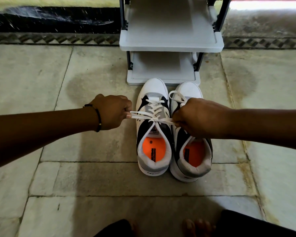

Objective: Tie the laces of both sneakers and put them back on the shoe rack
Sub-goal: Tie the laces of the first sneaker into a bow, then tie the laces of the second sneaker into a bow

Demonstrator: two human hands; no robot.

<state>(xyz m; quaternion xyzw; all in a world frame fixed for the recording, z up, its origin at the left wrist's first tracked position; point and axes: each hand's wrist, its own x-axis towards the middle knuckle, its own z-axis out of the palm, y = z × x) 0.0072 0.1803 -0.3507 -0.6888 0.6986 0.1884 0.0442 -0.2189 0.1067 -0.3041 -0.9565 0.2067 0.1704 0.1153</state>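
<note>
Two white, grey and black sneakers with orange insoles stand side by side on the stone floor, toes toward the shoe rack. The left sneaker [154,144] has a white lace [154,119] drawn into a knot over its tongue. My left hand [112,112] grips one end of that lace, pulled out to the left. My right hand [197,117] grips the other end, pulled to the right, and covers the middle of the right sneaker [193,156]. A loop of the right sneaker's lace [177,95] lies over its toe.
A grey plastic shoe rack [169,47] with dark posts stands just beyond the toes, its two visible shelves bare. A patterned border strip and dark wall base run behind it. My bare feet and dark trousers show at the bottom edge.
</note>
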